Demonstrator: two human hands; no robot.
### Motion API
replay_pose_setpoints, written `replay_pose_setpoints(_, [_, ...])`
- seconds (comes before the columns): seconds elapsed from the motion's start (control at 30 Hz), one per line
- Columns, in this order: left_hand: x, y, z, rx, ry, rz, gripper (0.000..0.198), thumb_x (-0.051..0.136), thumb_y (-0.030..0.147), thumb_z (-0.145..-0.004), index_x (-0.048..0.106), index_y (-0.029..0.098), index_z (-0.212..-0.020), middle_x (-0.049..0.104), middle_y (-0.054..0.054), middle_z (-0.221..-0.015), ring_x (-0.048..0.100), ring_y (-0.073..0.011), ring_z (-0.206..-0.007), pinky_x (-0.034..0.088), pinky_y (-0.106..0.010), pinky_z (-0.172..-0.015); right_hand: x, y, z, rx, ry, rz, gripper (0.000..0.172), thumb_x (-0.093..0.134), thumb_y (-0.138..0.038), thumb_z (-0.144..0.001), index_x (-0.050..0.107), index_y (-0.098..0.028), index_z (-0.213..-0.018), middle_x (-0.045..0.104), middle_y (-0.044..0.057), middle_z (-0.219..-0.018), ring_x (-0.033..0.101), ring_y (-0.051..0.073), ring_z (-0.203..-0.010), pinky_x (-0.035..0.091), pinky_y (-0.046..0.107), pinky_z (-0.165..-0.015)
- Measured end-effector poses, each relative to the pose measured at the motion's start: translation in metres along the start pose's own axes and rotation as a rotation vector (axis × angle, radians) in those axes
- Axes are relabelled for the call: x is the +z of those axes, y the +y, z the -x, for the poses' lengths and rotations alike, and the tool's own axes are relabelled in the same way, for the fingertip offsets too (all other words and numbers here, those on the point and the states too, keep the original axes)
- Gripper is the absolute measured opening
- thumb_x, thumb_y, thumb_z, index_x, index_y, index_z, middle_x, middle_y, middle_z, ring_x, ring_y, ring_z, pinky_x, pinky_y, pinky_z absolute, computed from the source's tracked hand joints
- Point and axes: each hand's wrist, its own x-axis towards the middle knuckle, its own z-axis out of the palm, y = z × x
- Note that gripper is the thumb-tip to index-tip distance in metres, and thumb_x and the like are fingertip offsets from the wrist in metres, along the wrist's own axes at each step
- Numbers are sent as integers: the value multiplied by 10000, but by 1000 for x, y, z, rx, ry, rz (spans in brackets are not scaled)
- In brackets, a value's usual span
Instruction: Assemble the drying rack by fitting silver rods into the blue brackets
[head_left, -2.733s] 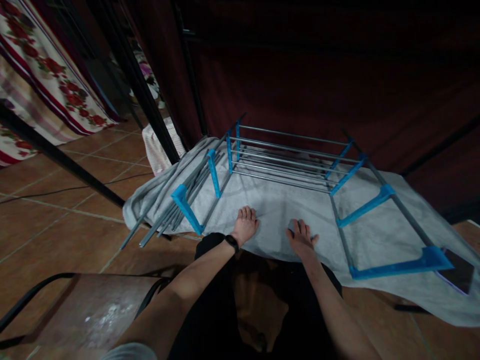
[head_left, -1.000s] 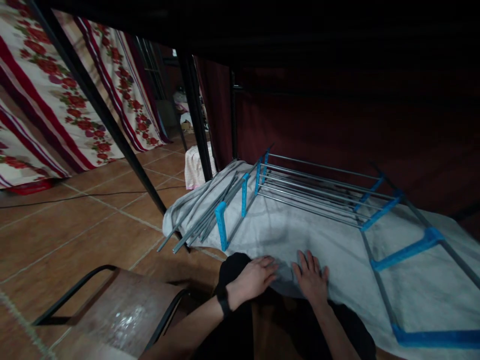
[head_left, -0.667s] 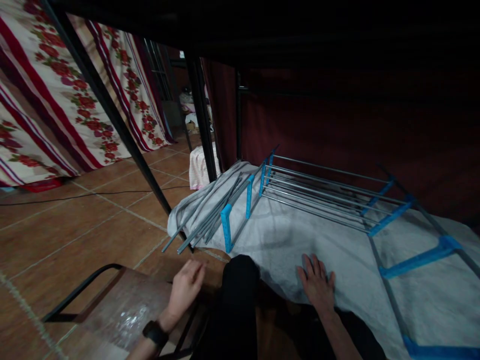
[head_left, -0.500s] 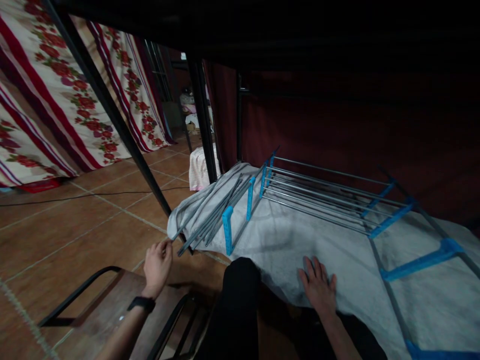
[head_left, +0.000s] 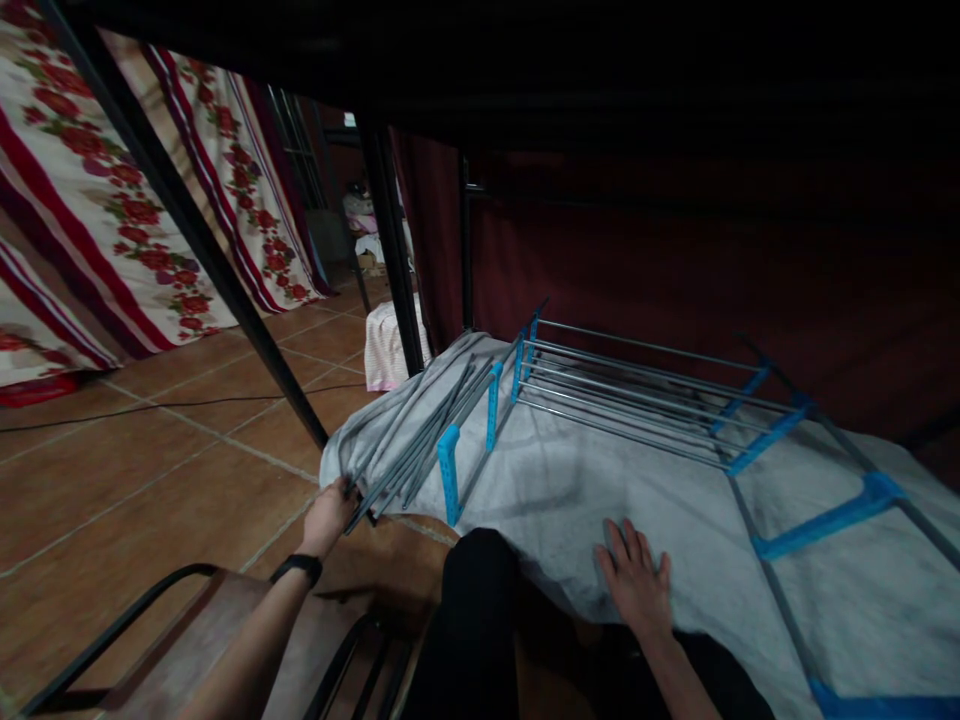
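My left hand [head_left: 330,515], with a dark band on its wrist, is at the left edge of the bed, fingers closed around the near end of a grey metal rod. Several more loose rods [head_left: 424,445] lie in a slanting bundle beside it on the grey sheet [head_left: 585,500]. My right hand [head_left: 637,580] rests flat on that sheet, fingers spread, holding nothing. Beyond it lies a partly assembled rack, its metal bars [head_left: 622,385] spanning between blue plastic brackets [head_left: 772,435]. A blue bracket [head_left: 448,475] on the near left side stands with no bars across it.
A black bed post [head_left: 202,240] slants down at the left, under a dark upper bunk. A chair [head_left: 225,640] stands at lower left on the tiled floor [head_left: 187,460]. A black cable [head_left: 225,402] crosses the floor. A dark red curtain [head_left: 675,260] hangs behind the bed.
My left hand has moved slightly right and down onto the rod ends and closed on one. My right hand stays flat on the sheet. The view has shifted a little.
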Motion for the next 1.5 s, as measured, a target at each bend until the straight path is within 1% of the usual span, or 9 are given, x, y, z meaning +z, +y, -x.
replay_pose_setpoints(0.17, [-6,7,5,-96,18,82,476,369,454,-902,584,165,-1214,693,-180,-1093,658,-300,-1012,483,-341,-769,0,0,0,16,7,-36,547,279,-421,-968,289,-317,-1505,235,71,-1594,266,298,-1430,118,630,-1116])
replay_pose_setpoints(0.3, [-29,25,25,-84,164,271,443,434,476,-850,653,153,-1059,713,-154,-981,663,-294,-930,490,-331,-725,-1,-1,-1,33,1,-25,561,288,-439,-965,272,-311,-1511,237,70,-1593,268,293,-1430,110,615,-1125])
replay_pose_setpoints(0.47, [-70,70,86,85,362,760,469,505,568,-807,655,147,-948,623,-19,-677,560,-163,-635,445,-241,-565,-4,-1,-3,51,-22,-58,568,275,-475,-966,268,-315,-1512,264,58,-1584,274,277,-1428,97,593,-1137])
replay_pose_setpoints(0.63, [-90,117,161,159,281,1057,478,591,553,-794,643,153,-1051,486,42,-585,416,-98,-494,338,-198,-441,-7,-2,-5,80,-40,-120,576,272,-503,-962,277,-318,-1507,282,66,-1578,276,272,-1426,92,603,-1131])
replay_pose_setpoints(0.77, [-77,138,195,296,218,969,432,616,531,-787,689,175,-1021,651,-13,-695,583,-151,-597,474,-234,-532,-9,-2,-5,69,-28,-162,568,288,-474,-962,304,-296,-1501,300,80,-1569,289,290,-1417,93,603,-1127])
replay_pose_setpoints(0.87, [-60,147,205,435,130,853,371,604,518,-801,724,205,-960,743,-50,-898,691,-221,-822,561,-303,-738,-10,-2,-5,72,-5,-187,563,296,-458,-962,327,-284,-1496,293,93,-1569,292,310,-1415,82,590,-1131])
replay_pose_setpoints(0.93, [-50,151,208,503,73,783,345,587,507,-819,732,229,-963,753,-42,-928,707,-228,-859,571,-317,-786,-10,-3,-5,75,-2,-206,563,298,-469,-964,332,-284,-1495,286,95,-1571,291,314,-1414,73,592,-1131])
replay_pose_setpoints(1.23, [-11,151,193,663,41,397,335,494,498,-883,703,297,-1052,747,-4,-1030,710,-222,-949,572,-298,-816,-19,-2,-9,101,-50,-288,566,289,-506,-971,328,-290,-1493,300,74,-1570,259,283,-1429,41,592,-1138])
replay_pose_setpoints(1.5, [0,201,178,760,-70,93,361,391,429,-951,667,277,-1128,732,-23,-1079,708,-218,-935,540,-287,-747,-21,-2,-9,110,-42,-348,567,300,-517,-970,351,-280,-1482,310,69,-1566,261,285,-1427,20,587,-1147])
